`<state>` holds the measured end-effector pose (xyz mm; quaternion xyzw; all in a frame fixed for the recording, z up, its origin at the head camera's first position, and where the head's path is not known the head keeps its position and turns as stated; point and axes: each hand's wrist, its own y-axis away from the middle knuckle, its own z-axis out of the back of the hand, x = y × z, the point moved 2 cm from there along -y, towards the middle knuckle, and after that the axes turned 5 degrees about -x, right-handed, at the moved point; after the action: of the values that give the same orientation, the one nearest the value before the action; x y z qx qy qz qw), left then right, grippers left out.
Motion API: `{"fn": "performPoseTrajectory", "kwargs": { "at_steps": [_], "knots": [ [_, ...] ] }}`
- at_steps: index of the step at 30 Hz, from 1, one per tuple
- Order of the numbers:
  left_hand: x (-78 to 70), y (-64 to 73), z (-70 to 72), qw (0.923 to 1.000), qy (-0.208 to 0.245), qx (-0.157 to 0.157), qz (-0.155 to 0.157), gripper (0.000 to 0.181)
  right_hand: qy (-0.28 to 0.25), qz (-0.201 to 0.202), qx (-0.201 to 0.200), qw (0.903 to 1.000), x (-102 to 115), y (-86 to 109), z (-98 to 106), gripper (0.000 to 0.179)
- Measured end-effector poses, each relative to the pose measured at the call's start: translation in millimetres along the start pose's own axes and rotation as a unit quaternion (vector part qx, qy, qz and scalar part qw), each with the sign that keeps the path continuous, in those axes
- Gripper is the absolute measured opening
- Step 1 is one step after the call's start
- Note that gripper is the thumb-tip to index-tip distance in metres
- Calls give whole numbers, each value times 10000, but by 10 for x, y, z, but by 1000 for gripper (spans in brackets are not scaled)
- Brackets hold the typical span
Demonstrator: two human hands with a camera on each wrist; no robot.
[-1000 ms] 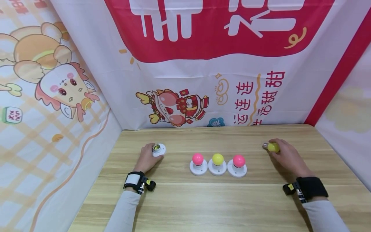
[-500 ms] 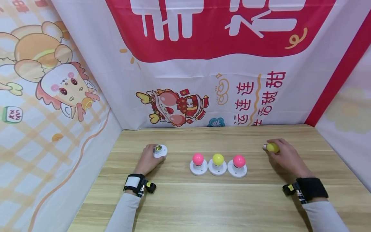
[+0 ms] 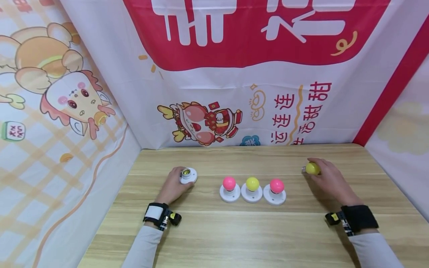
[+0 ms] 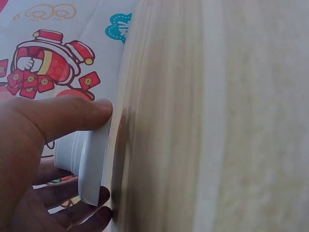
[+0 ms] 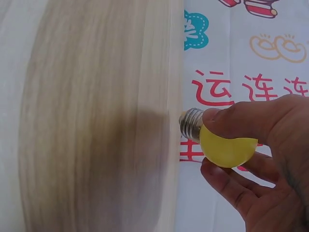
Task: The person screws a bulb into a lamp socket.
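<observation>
At the left of the table my left hand (image 3: 174,184) grips a white lamp holder (image 3: 191,177) by its round base, the socket facing up with no bulb in it. The left wrist view shows this lamp holder (image 4: 91,164) between thumb and fingers, its base close to the tabletop. Over at the right, my right hand (image 3: 330,178) pinches a yellow light bulb (image 3: 312,168) with its metal screw end pointing left. In the right wrist view the bulb (image 5: 227,147) sits between thumb and fingertips, held above the table.
Three white lamp holders stand in a row mid-table: one bears a pink bulb (image 3: 229,183), the middle one a yellow bulb (image 3: 252,184), the right one another pink bulb (image 3: 276,185). A printed cloth (image 3: 207,82) hangs behind the wooden table (image 3: 234,238).
My left hand has shifted slightly to the right with the lamp holder. The yellow bulb in my right hand has moved a little to the left and up. The three standing lamps stay put.
</observation>
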<state>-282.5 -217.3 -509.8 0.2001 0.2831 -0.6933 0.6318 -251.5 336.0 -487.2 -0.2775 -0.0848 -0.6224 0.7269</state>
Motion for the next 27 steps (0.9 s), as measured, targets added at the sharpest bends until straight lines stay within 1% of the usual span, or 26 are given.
{"fn": "performPoseTrajectory", "kwargs": {
  "at_steps": [4, 12, 18, 27],
  "knots": [
    [-32, 10, -1, 10000, 18, 10, -84, 76, -65, -6, 59, 10000, 37, -5, -1, 59],
    [-132, 28, -14, 9998, 168, 11, -45, 80, -128, 99, -16, 9999, 150, -5, 18, 52],
    [-218, 50, 0, 9995, 220, 18, -223, 77, -78, 328, -81, 9994, 253, 12, 46, 53],
    [-394, 114, 11, 9988, 260, 77, -414, 78, -18, 732, -363, 9967, 409, 29, 84, 55]
  ]
}}
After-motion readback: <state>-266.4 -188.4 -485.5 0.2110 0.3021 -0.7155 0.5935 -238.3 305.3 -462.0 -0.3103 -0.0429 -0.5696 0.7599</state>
